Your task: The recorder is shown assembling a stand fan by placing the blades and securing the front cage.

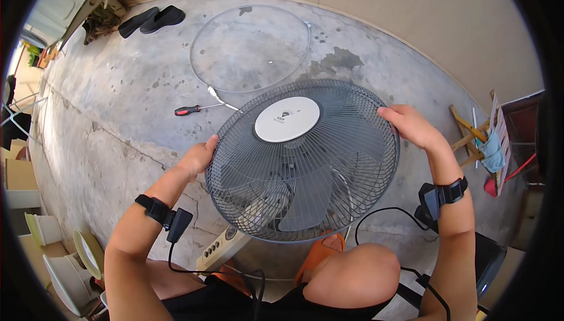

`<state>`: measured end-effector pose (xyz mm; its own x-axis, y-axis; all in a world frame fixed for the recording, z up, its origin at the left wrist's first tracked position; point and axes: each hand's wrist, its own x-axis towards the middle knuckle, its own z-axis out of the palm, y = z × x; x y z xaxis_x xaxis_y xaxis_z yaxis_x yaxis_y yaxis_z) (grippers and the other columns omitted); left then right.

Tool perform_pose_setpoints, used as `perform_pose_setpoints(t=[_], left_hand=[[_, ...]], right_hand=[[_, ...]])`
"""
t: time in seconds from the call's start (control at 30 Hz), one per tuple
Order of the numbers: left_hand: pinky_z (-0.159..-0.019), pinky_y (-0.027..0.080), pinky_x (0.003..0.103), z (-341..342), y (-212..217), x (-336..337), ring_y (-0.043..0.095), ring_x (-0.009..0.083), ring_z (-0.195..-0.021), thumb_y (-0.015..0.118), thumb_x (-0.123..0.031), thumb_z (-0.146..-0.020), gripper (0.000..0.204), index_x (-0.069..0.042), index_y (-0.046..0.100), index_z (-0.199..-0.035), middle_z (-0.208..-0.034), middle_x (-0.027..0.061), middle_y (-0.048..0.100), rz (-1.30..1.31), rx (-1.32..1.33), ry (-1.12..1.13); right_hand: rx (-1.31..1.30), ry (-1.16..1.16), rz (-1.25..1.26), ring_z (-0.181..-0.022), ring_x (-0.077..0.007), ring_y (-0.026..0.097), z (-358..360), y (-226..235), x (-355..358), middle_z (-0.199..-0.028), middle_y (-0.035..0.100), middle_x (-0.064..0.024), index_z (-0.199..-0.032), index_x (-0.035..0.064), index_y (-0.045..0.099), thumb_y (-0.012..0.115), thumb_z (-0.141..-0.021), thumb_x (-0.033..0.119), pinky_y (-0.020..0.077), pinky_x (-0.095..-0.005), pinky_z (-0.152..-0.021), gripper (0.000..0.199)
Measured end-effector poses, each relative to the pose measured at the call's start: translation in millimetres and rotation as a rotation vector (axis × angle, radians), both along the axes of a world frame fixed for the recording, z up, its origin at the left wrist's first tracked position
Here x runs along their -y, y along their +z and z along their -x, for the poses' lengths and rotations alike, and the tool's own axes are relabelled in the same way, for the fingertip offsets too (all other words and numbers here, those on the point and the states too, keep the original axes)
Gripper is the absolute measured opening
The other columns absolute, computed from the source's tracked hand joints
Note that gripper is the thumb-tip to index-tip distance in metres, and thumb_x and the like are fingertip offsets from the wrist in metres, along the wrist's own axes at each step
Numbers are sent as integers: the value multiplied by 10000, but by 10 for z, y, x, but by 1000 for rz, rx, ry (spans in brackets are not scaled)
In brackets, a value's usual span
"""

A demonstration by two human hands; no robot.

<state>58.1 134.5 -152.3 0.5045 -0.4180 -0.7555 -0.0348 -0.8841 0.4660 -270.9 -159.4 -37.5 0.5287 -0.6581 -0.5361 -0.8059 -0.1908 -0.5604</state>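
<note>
Fan (309, 203) sits in the middle of the view, above the floor (135, 80), tilted so its round front shows. Left hand (198, 159): closed on the left rim of the fan, thumb near the front edge. Right hand (413, 126): closed on the right rim, thumb on the front wires, other fingers mostly hidden.

Wire cage as container: dark grey blades (306, 200) inside, visible through the wires; white disc (287, 119) at the centre of the front. Beige control panel (222, 249) below, with a row of dark buttons.

Floor beyond: thin ring (309, 40) lying flat, nothing but floor seen within it; red-and-black screwdriver (189, 111) near its lower side.

Lower left: pale containers (66, 283), tipped at various angles, contents too unclear to tell. Upper left: pair of black shoes (151, 21), side by side
</note>
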Motion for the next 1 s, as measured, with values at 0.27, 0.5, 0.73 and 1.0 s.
perform_pose_setpoints(t=[0.27,0.5,0.73,1.0], left_hand=[[-574,437,318,-12,-28,-16,531,176,-686,382,-521,-927,640,73,594,-1035,-837,108,602,20,-59,21],[-718,456,314,87,121,31,568,192,-834,409,-475,-941,627,117,560,-1084,-953,144,626,72,-56,89],[-756,451,311,-58,-128,-8,567,185,-863,442,-445,-940,607,136,559,-1076,-961,158,631,191,-95,181],[-710,453,296,47,-150,6,560,162,-779,452,-381,-954,532,130,589,-1016,-868,138,638,189,35,77]], right_hand=[[-100,135,110,-756,-333,593,35,38,-116,-756,608,-218,-870,-76,610,426,-866,542,442,-397,-703,644],[2,15,303,-919,-408,572,121,-110,-281,-898,609,-261,-985,-8,624,272,-929,540,434,-416,-805,654],[-86,-43,319,-953,-417,557,54,-84,-338,-947,611,-248,-1032,35,626,194,-926,570,429,-434,-827,695],[-79,-2,369,-937,-393,572,61,-96,-354,-921,621,-230,-1067,47,619,252,-928,538,441,-430,-809,628]])
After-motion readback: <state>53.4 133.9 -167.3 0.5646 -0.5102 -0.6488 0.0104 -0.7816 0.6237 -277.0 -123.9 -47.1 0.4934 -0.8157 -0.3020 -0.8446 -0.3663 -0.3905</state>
